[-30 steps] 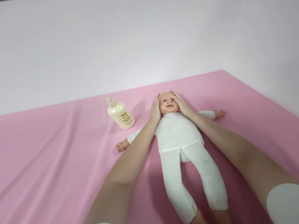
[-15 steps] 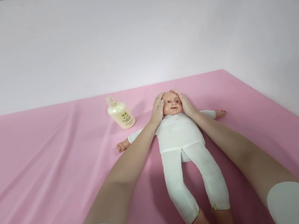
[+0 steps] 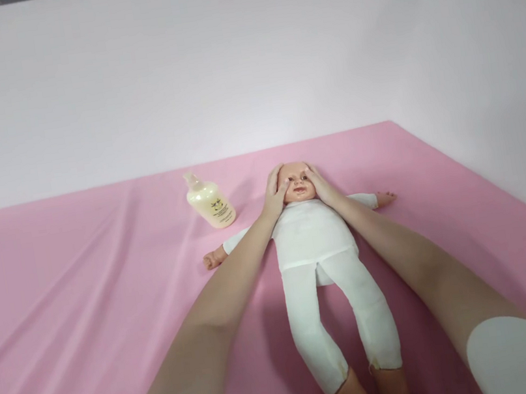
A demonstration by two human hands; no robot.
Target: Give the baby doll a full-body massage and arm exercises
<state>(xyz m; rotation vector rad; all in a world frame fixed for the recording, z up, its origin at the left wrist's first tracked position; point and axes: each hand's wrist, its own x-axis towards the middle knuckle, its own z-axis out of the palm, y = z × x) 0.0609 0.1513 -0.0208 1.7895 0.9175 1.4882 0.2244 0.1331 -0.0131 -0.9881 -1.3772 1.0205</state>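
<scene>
A baby doll (image 3: 316, 241) in a white suit lies on its back on a pink sheet (image 3: 85, 296), head pointing away from me. My left hand (image 3: 275, 194) rests against the left side of the doll's head (image 3: 296, 184), fingers spread up over the temple. My right hand (image 3: 321, 185) presses the other side of the head the same way. Both hands cup the head between them. The doll's arms stretch out to either side, and its bare feet reach the bottom edge of the view.
A cream-coloured lotion bottle (image 3: 209, 202) lies tilted on the sheet just left of the doll's head. A plain white wall (image 3: 223, 64) rises behind the pink surface and along its right edge.
My fingers have slid a little over the sides of the doll's head, and the head has turned slightly back toward centre. The bottle has not moved.
</scene>
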